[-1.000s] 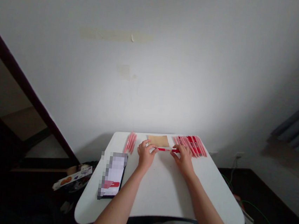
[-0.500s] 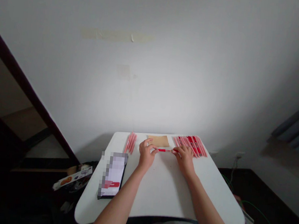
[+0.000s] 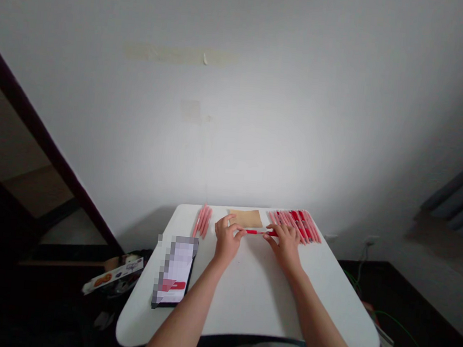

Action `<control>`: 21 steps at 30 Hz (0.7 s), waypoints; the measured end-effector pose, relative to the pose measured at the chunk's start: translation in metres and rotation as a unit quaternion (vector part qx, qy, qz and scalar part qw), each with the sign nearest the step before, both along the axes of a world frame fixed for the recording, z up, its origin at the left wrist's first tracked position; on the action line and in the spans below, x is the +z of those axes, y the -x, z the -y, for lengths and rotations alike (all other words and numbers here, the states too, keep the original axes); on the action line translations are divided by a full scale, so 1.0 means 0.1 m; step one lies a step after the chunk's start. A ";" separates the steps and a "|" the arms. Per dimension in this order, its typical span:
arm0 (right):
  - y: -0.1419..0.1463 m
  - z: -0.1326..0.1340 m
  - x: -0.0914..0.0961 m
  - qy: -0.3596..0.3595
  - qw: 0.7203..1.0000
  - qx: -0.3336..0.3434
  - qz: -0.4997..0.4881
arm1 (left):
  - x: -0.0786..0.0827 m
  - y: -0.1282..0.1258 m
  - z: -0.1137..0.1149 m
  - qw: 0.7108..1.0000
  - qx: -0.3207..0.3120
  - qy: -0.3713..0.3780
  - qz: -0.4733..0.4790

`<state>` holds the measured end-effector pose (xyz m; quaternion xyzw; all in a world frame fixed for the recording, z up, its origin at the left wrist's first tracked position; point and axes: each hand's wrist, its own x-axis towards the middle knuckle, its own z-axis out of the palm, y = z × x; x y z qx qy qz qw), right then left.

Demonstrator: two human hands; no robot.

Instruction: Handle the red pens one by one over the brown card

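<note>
A red pen [image 3: 256, 232] lies level between my two hands, just above the white table [image 3: 252, 301]. My left hand [image 3: 227, 239] pinches its left end with closed fingers. My right hand [image 3: 286, 243] grips its right end, fingers curled. Right behind the pen lies a brown paper piece [image 3: 246, 218]. A row of several red and pink pens [image 3: 296, 224] sits at the far right of the table, next to my right hand. A small bunch of pink pens [image 3: 202, 220] lies at the far left, beyond my left hand.
A phone or tablet with a lit screen [image 3: 175, 270] rests on the table's left side. A printed box [image 3: 113, 274] lies on the dark floor to the left. Cables [image 3: 389, 319] trail on the floor at right. A white wall rises right behind the table.
My hands drew slightly together half a second ago and the visible red stretch of pen shortened; now they are a little apart again. Nothing else on the table has moved.
</note>
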<state>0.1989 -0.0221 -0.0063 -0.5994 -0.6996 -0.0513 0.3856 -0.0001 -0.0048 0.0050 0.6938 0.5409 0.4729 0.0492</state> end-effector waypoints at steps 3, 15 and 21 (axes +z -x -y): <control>0.01 0.01 0.02 -0.014 1.000 0.000 0.008 | -0.04 0.00 -0.01 1.000 0.007 -0.003 0.000; -0.01 0.01 0.02 -0.014 0.999 0.039 -0.022 | -0.12 0.00 -0.07 0.998 -0.012 -0.061 -0.021; 0.00 0.01 0.02 -0.029 0.998 0.044 -0.046 | -0.13 0.01 -0.07 0.998 -0.010 -0.048 -0.032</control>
